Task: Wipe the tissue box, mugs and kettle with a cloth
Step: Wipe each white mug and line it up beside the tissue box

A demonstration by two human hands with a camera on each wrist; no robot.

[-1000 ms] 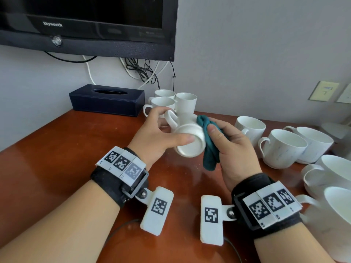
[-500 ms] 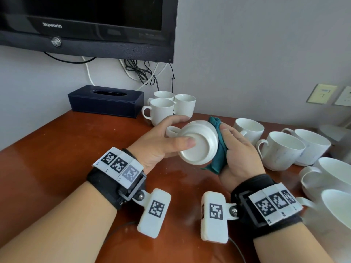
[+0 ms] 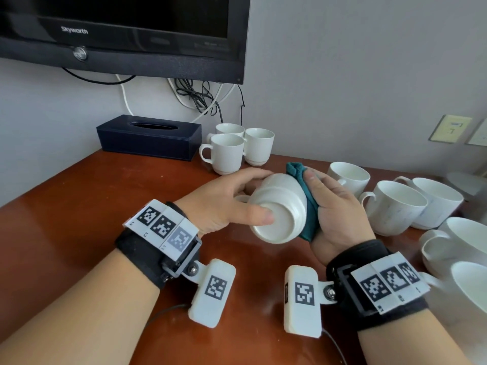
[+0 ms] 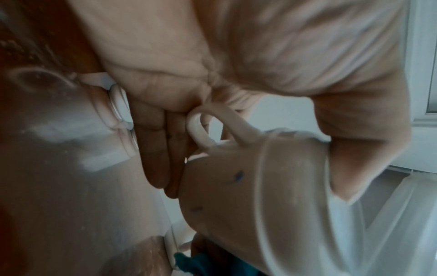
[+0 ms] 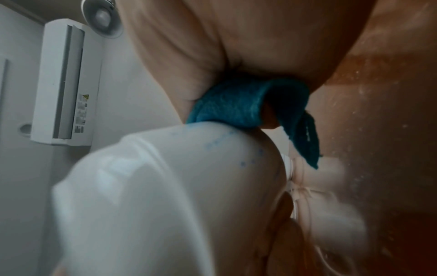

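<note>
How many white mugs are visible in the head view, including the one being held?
9. Three beside the tissue box. One held in the hands. Five at right. More may lie outside the frame.

Layout on table
Held mug centre; tissue box at 11 o'clock, three mugs at 12, cloth touching at 3.

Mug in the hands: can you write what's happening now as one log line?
step: wiping mug | left hand: holds white mug tipped, base toward camera | right hand: presses teal cloth on its side
</note>
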